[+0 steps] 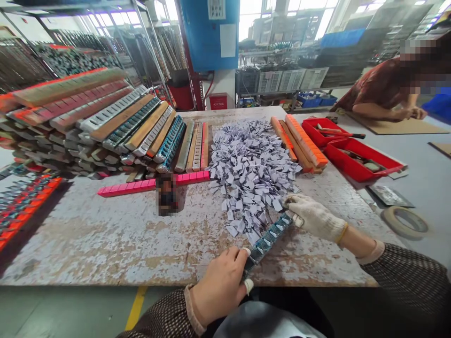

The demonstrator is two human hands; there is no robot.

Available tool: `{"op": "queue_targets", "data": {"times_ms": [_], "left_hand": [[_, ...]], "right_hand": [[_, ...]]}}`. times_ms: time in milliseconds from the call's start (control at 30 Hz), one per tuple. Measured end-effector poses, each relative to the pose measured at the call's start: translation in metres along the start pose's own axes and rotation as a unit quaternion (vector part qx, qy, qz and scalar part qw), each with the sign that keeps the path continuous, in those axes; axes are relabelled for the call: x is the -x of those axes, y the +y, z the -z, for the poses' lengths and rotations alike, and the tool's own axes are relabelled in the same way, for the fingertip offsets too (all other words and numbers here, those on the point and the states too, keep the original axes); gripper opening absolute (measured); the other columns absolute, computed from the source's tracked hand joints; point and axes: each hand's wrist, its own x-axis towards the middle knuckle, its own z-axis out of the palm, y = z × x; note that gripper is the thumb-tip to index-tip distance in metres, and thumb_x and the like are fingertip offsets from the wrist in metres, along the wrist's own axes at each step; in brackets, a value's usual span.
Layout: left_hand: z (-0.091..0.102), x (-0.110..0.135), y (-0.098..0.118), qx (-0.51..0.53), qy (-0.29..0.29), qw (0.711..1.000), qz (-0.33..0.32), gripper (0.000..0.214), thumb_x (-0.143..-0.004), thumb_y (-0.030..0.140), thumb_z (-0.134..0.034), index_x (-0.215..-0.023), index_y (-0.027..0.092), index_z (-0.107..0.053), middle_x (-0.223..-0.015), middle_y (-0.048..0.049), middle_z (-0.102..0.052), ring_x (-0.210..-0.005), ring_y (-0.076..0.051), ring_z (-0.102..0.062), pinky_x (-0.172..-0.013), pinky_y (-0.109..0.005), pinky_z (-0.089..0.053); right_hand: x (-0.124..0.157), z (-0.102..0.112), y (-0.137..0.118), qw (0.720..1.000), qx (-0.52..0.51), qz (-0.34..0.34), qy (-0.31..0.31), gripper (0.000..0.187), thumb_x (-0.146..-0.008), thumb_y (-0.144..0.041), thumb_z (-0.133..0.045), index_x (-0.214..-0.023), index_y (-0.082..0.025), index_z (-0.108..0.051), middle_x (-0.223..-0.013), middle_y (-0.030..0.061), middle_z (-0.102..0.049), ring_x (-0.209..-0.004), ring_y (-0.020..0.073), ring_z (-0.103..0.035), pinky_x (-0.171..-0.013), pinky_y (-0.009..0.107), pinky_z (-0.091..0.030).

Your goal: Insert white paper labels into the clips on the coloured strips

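A dark bar speckled with blue paint [269, 240], with a row of small pale pieces set along its top, lies slanted between my hands near the table's front edge. My left hand [225, 277], with white covers on the thumb and a fingertip, is closed around the near end of the bar. At the far end, my right hand [315, 218] in a white knitted glove has its fingers closed on the bar. Just beyond the bar spreads a large heap of small grey-white tag-shaped pieces [250, 173]. Whether the glove also holds a small piece is hidden.
Stacked wooden bars [116, 117] fill the table's left. A pink bar [127, 188] lies in front of them, under a blurred object. Orange bars [306, 141], red bins [366, 159] and a tape roll [403, 221] are at right. Another person [384, 89] works at the far right.
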Motion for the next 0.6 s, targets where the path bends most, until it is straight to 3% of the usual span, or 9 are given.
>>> {"op": "queue_targets", "data": {"times_ms": [133,233,300,433,600], "left_hand": [[0.018,-0.019,-0.013,0.008,0.022,1.0,-0.007,0.042,-0.089,0.05,-0.072,-0.113,0.017,-0.062,-0.112,-0.0095,-0.068,-0.1,-0.03,-0.067,-0.088,-0.043,-0.055],[0.036,-0.054,-0.014,-0.032,0.114,0.993,0.015,0.03,-0.099,0.039,-0.061,-0.118,0.015,-0.06,-0.113,-0.0101,-0.069,-0.104,-0.028,-0.067,-0.091,-0.04,-0.053],[0.045,-0.081,-0.01,-0.082,0.141,0.987,0.014,0.03,-0.1,0.035,-0.059,-0.123,0.015,-0.059,-0.119,-0.0109,-0.068,-0.109,-0.027,-0.066,-0.092,-0.038,-0.053],[0.047,-0.126,0.005,-0.151,0.132,0.979,-0.024,0.029,-0.098,0.026,-0.057,-0.123,0.012,-0.061,-0.122,-0.0139,-0.066,-0.115,-0.029,-0.062,-0.095,-0.039,-0.052],[0.038,-0.156,0.011,-0.19,0.068,0.969,-0.143,0.033,-0.094,0.014,-0.054,-0.123,0.021,-0.066,-0.131,-0.0086,-0.065,-0.123,-0.029,-0.056,-0.103,-0.044,-0.045]], "right_hand": [[0.013,-0.014,-0.012,0.998,-0.013,-0.039,0.05,0.025,-0.102,-0.026,-0.047,-0.086,-0.019,-0.065,-0.106,0.0139,-0.069,-0.1,0.0279,-0.066,-0.092,0.045,-0.059],[0.015,-0.021,-0.03,0.995,-0.033,-0.062,0.076,0.027,-0.103,-0.028,-0.048,-0.082,-0.02,-0.061,-0.106,0.0139,-0.068,-0.104,0.0291,-0.065,-0.091,0.046,-0.059],[0.014,-0.023,-0.043,0.992,-0.054,-0.07,0.088,0.028,-0.104,-0.031,-0.048,-0.081,-0.02,-0.06,-0.109,0.0147,-0.067,-0.109,0.0303,-0.064,-0.093,0.048,-0.059],[0.019,-0.022,-0.055,0.983,-0.108,-0.1,0.11,0.022,-0.101,-0.034,-0.057,-0.083,-0.022,-0.061,-0.116,0.0139,-0.067,-0.118,0.0324,-0.062,-0.1,0.052,-0.058],[0.033,-0.019,-0.053,0.955,-0.193,-0.168,0.151,0.01,-0.097,-0.034,-0.061,-0.091,-0.027,-0.064,-0.118,0.0097,-0.066,-0.114,0.0285,-0.065,-0.094,0.046,-0.062]]}}
